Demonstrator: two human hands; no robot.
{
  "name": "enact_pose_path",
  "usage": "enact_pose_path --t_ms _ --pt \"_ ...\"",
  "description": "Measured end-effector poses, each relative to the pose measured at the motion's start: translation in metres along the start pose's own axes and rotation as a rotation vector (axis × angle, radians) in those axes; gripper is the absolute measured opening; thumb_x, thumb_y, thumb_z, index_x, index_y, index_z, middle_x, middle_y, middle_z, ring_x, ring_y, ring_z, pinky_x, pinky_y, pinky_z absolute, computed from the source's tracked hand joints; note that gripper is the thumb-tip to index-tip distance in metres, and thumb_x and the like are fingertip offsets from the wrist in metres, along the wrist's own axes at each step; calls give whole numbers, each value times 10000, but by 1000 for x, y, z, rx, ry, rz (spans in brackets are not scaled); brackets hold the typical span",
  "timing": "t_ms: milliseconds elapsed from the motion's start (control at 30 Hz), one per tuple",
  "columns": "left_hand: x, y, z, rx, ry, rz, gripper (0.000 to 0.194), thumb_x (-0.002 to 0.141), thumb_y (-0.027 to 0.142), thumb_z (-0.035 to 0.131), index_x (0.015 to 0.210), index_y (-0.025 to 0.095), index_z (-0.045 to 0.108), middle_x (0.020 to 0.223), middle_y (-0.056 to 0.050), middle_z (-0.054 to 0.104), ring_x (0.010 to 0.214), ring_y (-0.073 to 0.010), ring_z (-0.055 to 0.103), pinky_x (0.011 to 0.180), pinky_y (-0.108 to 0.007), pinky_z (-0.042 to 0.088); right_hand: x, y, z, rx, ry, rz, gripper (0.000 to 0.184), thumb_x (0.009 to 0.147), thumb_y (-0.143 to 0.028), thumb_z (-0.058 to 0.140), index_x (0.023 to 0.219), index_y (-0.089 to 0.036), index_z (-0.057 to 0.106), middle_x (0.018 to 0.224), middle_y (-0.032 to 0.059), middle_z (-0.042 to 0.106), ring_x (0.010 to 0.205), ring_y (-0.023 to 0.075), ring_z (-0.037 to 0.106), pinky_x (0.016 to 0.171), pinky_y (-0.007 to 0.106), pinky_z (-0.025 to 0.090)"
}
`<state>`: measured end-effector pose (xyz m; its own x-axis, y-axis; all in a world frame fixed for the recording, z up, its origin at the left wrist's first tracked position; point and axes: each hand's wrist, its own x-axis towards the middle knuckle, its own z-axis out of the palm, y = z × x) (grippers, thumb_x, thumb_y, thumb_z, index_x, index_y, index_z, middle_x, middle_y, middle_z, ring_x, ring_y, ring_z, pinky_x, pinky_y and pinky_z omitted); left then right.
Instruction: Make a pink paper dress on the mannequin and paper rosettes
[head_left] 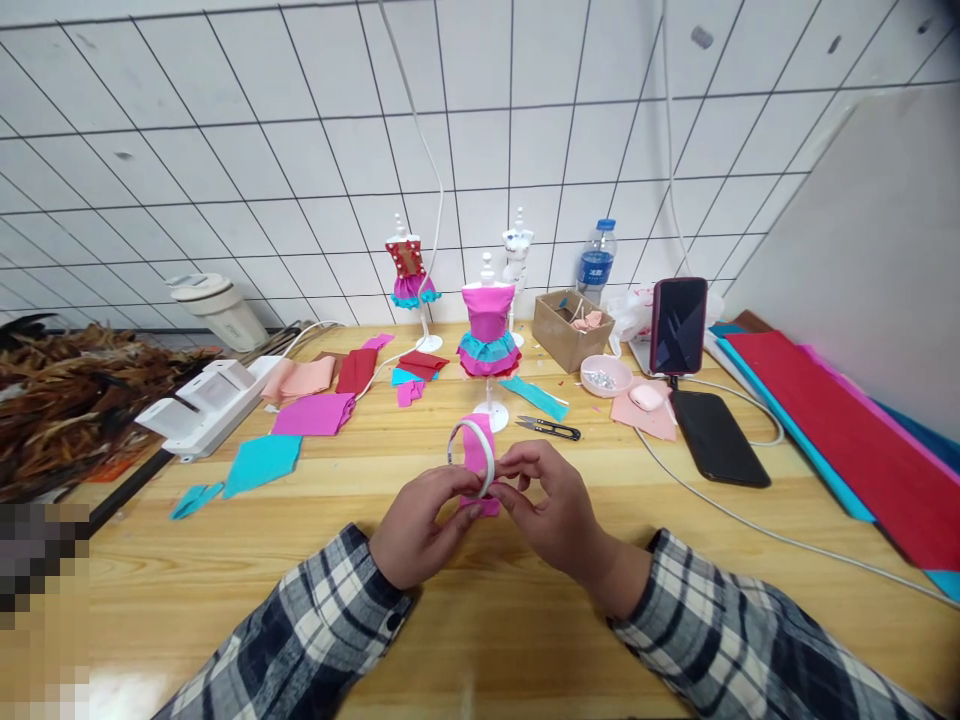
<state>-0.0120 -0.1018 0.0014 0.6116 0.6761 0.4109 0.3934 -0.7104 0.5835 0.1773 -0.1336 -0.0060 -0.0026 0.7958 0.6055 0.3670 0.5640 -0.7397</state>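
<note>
White ring (pixel 488 462): one, narrow-banded, smooth, tilted upright; dark marking on its left side. Held at the near middle of the table (pixel 517 645), over a pink strip (pixel 475 453) seen through its opening.

Left hand (pixel 420 528): fingers pinching the ring's lower part. Right hand (pixel 559 510): thumb and forefinger drawn together at its right edge; whether they grip it, cannot tell. Left fingers partly cover the strip's near end.

Just beyond: dress form (pixel 489 315), pink bodice, ruffled teal-and-pink skirt, white base close to the strip. To its right: black snips (pixel 548 428) and teal strip (pixel 537 397).

Left: teal cloth (pixel 262 465) and magenta cloth (pixel 313 414), lying flat.

Far right: cardboard box (pixel 566 338), blue-capped bottle (pixel 596 268), pink bowl (pixel 607 376).

Right: black phone (pixel 720 440), lying flat; red cloth (pixel 840 430), long, layered over others; pale cable (pixel 757 533) crossing the table.
</note>
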Motion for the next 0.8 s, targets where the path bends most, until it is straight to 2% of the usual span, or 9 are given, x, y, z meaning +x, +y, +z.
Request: enact_pose_path --t_ms 67,167,367,600,800 --pt "2 -1 -1 5 -9 32 129 879 279 570 968 194 610 972 -70 718 907 -189 671 827 -309 526 -1 0 -2 -56 -29 -98 209 828 -174 646 997 -246 548 872 21 647 758 160 586 650 293 488" --pt "4 -2 -2 20 -23 70 101 903 249 537 927 198 620 926 -60 726 888 -179 675 824 -311 522 -1 -2 -5 -85 -101 -191 244 831 -137 611 1032 -252 535 878 22 645 797 172 581 691 316 495" --pt "6 -2 -3 9 -67 91 147 917 244 500 976 207 629 913 -65 720 900 -184 673 837 -323 522 -1 -4 -7 -66 -129 -209 298 812 -126 603 1067 -248 510 909 28 640 798 171 581 700 326 505" --pt "5 -1 -3 -13 -45 101 105 895 212 540 968 203 615 928 -54 723 884 -171 672 810 -304 522 -1 -2 -5 -78 -124 -214 274 840 -154 603 1081 -254 520 895 26 647 797 176 592 693 330 504" --pt "6 -1 -4 37 -36 119 126 907 220 531 990 209 624 964 -57 735 933 -174 682 851 -302 528 -1 -3 -7 -53 -115 -211 360 831 -146 610 1157 -257 506 918 32 647 810 174 590 697 326 503"
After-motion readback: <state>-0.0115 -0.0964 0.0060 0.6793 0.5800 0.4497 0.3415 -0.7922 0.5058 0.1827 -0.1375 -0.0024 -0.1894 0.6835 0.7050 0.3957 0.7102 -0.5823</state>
